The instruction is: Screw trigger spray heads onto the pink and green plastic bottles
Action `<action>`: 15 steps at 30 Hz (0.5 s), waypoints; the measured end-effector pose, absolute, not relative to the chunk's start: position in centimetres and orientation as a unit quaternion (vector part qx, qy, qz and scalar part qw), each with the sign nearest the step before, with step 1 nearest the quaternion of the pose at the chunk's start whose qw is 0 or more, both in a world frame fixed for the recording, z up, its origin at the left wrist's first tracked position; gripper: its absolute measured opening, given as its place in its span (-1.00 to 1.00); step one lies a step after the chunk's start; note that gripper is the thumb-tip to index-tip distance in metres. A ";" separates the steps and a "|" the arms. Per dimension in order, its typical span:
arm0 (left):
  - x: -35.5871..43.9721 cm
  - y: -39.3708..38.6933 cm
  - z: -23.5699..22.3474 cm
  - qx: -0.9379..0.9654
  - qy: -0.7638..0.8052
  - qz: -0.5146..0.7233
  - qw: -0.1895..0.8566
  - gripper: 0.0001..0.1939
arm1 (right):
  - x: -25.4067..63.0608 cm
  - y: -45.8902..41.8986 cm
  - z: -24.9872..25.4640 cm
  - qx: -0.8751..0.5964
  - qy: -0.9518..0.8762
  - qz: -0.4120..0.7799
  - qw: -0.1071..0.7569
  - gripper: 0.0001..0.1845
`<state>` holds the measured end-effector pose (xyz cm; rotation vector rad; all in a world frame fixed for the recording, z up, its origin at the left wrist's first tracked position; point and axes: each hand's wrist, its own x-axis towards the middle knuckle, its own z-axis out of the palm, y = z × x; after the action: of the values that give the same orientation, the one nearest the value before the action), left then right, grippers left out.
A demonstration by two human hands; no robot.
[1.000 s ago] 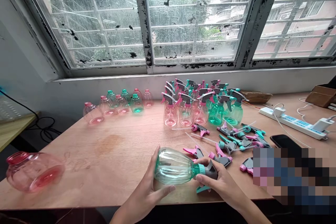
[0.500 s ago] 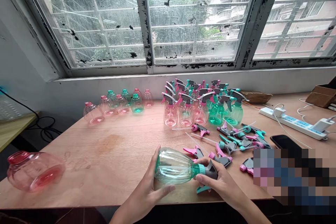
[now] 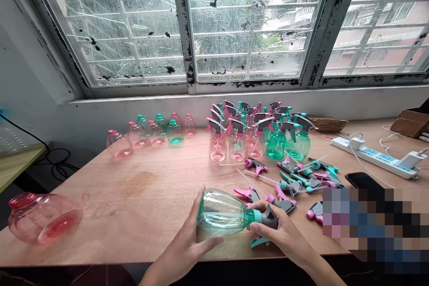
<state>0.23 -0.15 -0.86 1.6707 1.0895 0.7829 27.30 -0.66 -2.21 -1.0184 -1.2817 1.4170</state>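
Observation:
A clear green spray bottle (image 3: 223, 212) lies on its side in the air over the table's front edge, its neck pointing right. My left hand (image 3: 194, 232) cups the bottle's base end, thumb below. Around the neck, my right hand (image 3: 276, 228) is closed on the grey and green trigger head (image 3: 268, 219), whose green lever hangs underneath. Just beyond my right hand lie loose pink and grey trigger heads (image 3: 283, 201). Behind them is a heap of more trigger heads (image 3: 306, 176), pink and green, some with thin clear tubes.
Assembled spray bottles (image 3: 237, 143) stand grouped at the back. Several pink and green bottles without trigger heads (image 3: 156, 134) stand at back left; a pink bottle (image 3: 45, 221) is at front left. At right are a power strip (image 3: 373, 156), a phone (image 3: 365, 181) and a blurred patch.

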 end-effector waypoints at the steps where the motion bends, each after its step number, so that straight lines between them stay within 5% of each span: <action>1: 0.2 -0.2 -0.8 0.685 0.447 0.319 0.478 0.01 | 27.3 -0.7 -2.3 -0.415 -0.522 0.580 0.469 -0.62; 15: 0.4 -0.2 -0.5 0.682 0.447 0.317 0.485 0.00 | 27.3 -0.7 -2.6 -0.413 -0.524 0.582 0.466 -0.60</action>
<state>0.35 -0.16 -0.49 1.6608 1.0879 0.7708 27.27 -0.67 -2.57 -1.0136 -1.2865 1.4280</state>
